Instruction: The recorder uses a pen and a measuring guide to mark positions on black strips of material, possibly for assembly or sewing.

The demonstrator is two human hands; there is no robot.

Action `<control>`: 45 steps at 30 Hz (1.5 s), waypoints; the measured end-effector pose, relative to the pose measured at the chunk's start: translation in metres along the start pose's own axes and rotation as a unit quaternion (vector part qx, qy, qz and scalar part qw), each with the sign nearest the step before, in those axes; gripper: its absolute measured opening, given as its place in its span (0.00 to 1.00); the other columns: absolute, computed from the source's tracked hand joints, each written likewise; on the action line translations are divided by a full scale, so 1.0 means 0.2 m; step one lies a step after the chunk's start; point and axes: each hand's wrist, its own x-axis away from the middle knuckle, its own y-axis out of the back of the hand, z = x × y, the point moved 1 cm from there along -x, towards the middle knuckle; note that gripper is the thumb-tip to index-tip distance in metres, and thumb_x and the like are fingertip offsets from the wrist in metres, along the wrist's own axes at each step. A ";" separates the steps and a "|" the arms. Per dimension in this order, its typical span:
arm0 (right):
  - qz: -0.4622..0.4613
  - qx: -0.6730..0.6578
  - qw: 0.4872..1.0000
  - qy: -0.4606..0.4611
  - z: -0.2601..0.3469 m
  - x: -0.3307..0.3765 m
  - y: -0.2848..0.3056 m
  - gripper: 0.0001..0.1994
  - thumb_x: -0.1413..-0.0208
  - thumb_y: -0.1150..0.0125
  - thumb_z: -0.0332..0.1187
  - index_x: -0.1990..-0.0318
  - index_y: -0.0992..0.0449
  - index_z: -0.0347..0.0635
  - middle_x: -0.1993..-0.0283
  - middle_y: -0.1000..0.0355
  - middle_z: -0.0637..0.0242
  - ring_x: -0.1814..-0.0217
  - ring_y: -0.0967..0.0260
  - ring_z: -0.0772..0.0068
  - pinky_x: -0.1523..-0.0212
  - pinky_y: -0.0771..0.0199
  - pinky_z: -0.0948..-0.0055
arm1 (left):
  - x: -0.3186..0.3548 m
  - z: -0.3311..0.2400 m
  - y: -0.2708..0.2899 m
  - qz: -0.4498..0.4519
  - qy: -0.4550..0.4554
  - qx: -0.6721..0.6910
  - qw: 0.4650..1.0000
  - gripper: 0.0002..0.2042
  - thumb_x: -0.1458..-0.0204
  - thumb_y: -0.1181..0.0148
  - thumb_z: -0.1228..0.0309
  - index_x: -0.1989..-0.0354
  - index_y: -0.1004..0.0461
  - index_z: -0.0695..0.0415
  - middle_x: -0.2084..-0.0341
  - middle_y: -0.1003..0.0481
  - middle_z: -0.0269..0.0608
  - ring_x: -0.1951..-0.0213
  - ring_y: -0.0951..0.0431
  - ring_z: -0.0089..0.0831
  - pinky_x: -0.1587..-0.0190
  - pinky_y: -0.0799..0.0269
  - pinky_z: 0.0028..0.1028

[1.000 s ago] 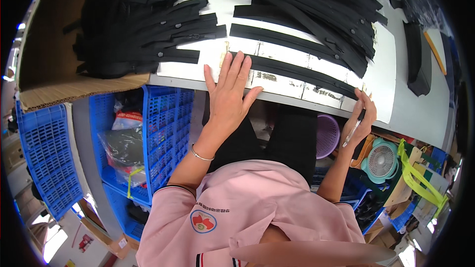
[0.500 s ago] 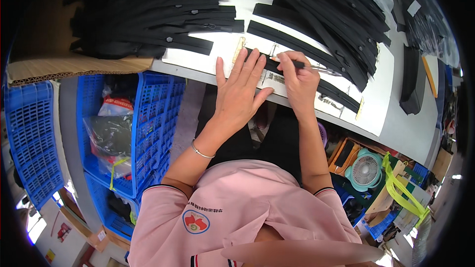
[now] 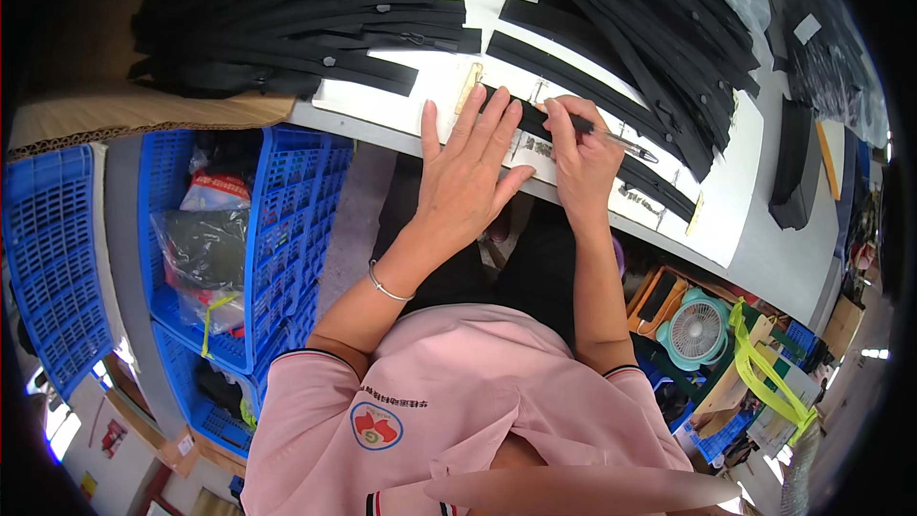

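Observation:
My left hand (image 3: 468, 164) lies flat with fingers spread, its fingertips pressing the left part of a black zipper strip (image 3: 659, 193) onto a white marked board (image 3: 731, 220). In my right hand (image 3: 585, 164) is a pen (image 3: 629, 145), pinched between thumb and fingers, its tip near the strip's upper edge beside a drawn mark. My fingers cover part of the strip, and the exact contact of the tip cannot be made out. Just beyond lies another black zipper strip (image 3: 573, 76), parallel to the first.
Piles of black zippers lie at far left (image 3: 382, 29) and far right (image 3: 659, 29). A cardboard box (image 3: 220, 117) borders the left side. Below the table stand blue crates (image 3: 296, 162) and a small teal fan (image 3: 695, 330). A black block-like piece (image 3: 798, 172) rests at right.
The view has shifted slightly. Both hands stay nearly in place on the strip, the right with the pen still pinched, its tip only slightly moved.

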 end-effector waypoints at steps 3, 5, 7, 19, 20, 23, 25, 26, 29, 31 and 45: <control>-0.016 -0.051 0.998 -0.030 -0.01 0.00 0.01 0.08 0.36 0.35 0.30 0.61 0.18 0.33 0.72 0.22 0.69 0.74 0.31 0.85 0.73 0.33 0.82 | 0.00 0.00 0.00 0.003 0.002 -0.002 1.000 0.34 0.43 0.35 0.55 0.30 0.35 0.58 0.28 0.39 0.41 0.25 0.45 0.40 0.27 0.64 0.62; 0.046 -0.094 0.994 -0.025 -0.01 0.01 0.04 0.08 0.35 0.35 0.30 0.62 0.18 0.32 0.73 0.22 0.70 0.75 0.33 0.86 0.74 0.35 0.82 | 0.00 0.00 0.00 0.003 0.002 -0.002 1.000 0.34 0.43 0.35 0.55 0.30 0.35 0.57 0.28 0.39 0.41 0.25 0.45 0.40 0.27 0.65 0.62; 0.056 -0.085 0.995 -0.008 0.00 0.00 0.04 0.08 0.36 0.36 0.29 0.63 0.18 0.32 0.73 0.22 0.70 0.76 0.33 0.86 0.74 0.36 0.82 | 0.00 0.00 0.00 0.002 0.001 -0.002 1.000 0.34 0.43 0.35 0.56 0.30 0.35 0.57 0.28 0.39 0.41 0.25 0.45 0.40 0.27 0.65 0.62; 0.072 -0.087 0.994 0.007 0.00 0.01 0.06 0.07 0.36 0.36 0.29 0.63 0.18 0.32 0.69 0.21 0.69 0.72 0.30 0.85 0.70 0.31 0.80 | -0.01 -0.01 0.00 0.021 0.017 -0.021 0.999 0.35 0.43 0.35 0.55 0.29 0.36 0.55 0.28 0.38 0.41 0.25 0.45 0.41 0.26 0.68 0.59; 0.061 -0.123 0.991 -0.011 0.01 0.02 0.08 0.07 0.36 0.37 0.29 0.61 0.19 0.33 0.67 0.20 0.68 0.70 0.29 0.85 0.68 0.30 0.80 | -0.01 -0.01 0.00 0.022 0.012 -0.019 1.000 0.35 0.43 0.35 0.55 0.29 0.36 0.55 0.28 0.38 0.41 0.25 0.45 0.41 0.26 0.68 0.59; 0.020 -0.131 0.991 -0.030 0.03 0.05 0.26 0.06 0.35 0.37 0.30 0.57 0.19 0.36 0.64 0.22 0.69 0.66 0.30 0.84 0.65 0.30 0.82 | -0.01 -0.01 -0.01 0.022 0.013 -0.030 0.999 0.35 0.41 0.36 0.53 0.29 0.36 0.55 0.29 0.37 0.42 0.25 0.45 0.41 0.26 0.69 0.59; -0.047 -0.127 0.991 -0.019 0.00 0.06 0.37 0.06 0.34 0.38 0.30 0.56 0.20 0.38 0.64 0.24 0.70 0.67 0.33 0.86 0.66 0.33 0.83 | 0.00 -0.01 -0.01 0.021 0.010 -0.030 0.999 0.34 0.41 0.36 0.53 0.29 0.36 0.55 0.29 0.37 0.42 0.25 0.44 0.41 0.26 0.69 0.59; -0.076 -0.104 0.992 0.015 -0.03 0.06 0.41 0.06 0.33 0.38 0.31 0.55 0.21 0.38 0.65 0.25 0.72 0.67 0.34 0.87 0.67 0.35 0.84 | 0.00 -0.01 -0.01 0.018 0.010 -0.031 0.999 0.34 0.41 0.37 0.53 0.29 0.36 0.55 0.29 0.37 0.42 0.25 0.44 0.41 0.26 0.69 0.59; -0.080 -0.048 0.995 -0.034 -0.09 0.05 0.47 0.08 0.33 0.38 0.32 0.61 0.20 0.37 0.71 0.28 0.75 0.72 0.39 0.89 0.72 0.42 0.84 | 0.00 0.00 -0.01 0.016 0.004 -0.036 0.999 0.34 0.41 0.36 0.54 0.29 0.36 0.56 0.29 0.37 0.42 0.25 0.44 0.42 0.26 0.69 0.59; -0.070 0.020 0.997 -0.001 -0.14 0.04 0.45 0.11 0.33 0.37 0.33 0.67 0.19 0.36 0.79 0.32 0.78 0.78 0.44 0.89 0.75 0.45 0.83 | -0.01 -0.01 -0.01 0.016 0.003 -0.033 0.999 0.34 0.41 0.37 0.54 0.29 0.36 0.56 0.29 0.37 0.43 0.25 0.44 0.42 0.26 0.69 0.59; -0.060 0.091 0.994 0.017 -0.15 0.05 0.46 0.10 0.35 0.35 0.32 0.67 0.20 0.34 0.77 0.28 0.70 0.79 0.39 0.85 0.76 0.39 0.80 | -0.07 -0.13 -0.04 -0.026 -0.005 0.017 1.000 0.32 0.42 0.35 0.59 0.31 0.34 0.58 0.29 0.37 0.47 0.26 0.44 0.48 0.26 0.66 0.59</control>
